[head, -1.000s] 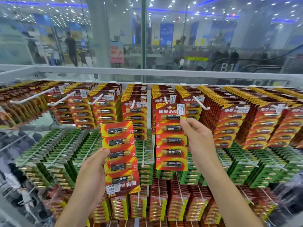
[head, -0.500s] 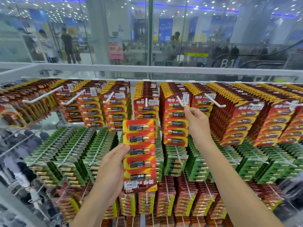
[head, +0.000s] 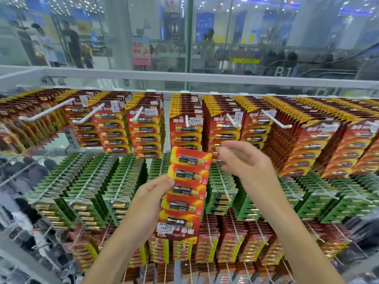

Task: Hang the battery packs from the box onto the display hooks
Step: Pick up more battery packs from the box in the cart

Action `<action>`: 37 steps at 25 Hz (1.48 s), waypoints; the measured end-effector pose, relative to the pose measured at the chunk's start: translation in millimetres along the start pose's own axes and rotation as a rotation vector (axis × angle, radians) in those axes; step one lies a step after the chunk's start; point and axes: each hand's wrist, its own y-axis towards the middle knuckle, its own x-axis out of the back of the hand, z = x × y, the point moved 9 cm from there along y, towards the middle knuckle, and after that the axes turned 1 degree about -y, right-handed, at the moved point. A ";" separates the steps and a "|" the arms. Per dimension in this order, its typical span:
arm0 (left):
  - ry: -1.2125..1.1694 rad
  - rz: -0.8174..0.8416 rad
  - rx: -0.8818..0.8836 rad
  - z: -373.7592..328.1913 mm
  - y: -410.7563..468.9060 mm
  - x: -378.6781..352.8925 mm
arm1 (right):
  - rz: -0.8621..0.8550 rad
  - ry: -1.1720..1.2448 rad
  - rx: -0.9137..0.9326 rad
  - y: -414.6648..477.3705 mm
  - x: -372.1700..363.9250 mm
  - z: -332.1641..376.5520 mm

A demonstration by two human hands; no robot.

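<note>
The pack (head: 185,193), a red strip of five batteries, is up in the air in front of the display, centre frame, just below the top row. It is upside down, with the price sticker at the bottom edge. The left hand (head: 145,203) has it by the left side, thumb on the front and fingers tucked behind. The right hand (head: 248,167) sits just beside the strip's upper right corner, fingers loose and spread, gripping nothing. It is blurred, so whether the fingertips (head: 220,149) touch the card I cannot tell.

Behind them, white hooks (head: 275,119) jut out along the top row, each loaded with hung red packs (head: 146,136). Below that is a band of green packs (head: 90,181), and lower still another row of red ones (head: 231,242). A white rail (head: 205,78) runs across the top of the display, and behind it a glass wall (head: 246,37) shows a lit shopping hall with people standing about.
</note>
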 end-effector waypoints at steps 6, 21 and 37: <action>0.243 0.218 0.098 12.9 -8.3 -29.2 | 0.281 -0.114 -0.092 5.2 -37.7 -14.9; -0.252 -0.062 -0.113 -3.8 -14.8 6.6 | -0.116 0.891 -0.626 -48.2 -53.4 -88.2; -0.080 -0.082 -0.052 11.4 -16.3 -12.5 | 0.132 0.505 -0.492 -95.5 -73.7 -97.5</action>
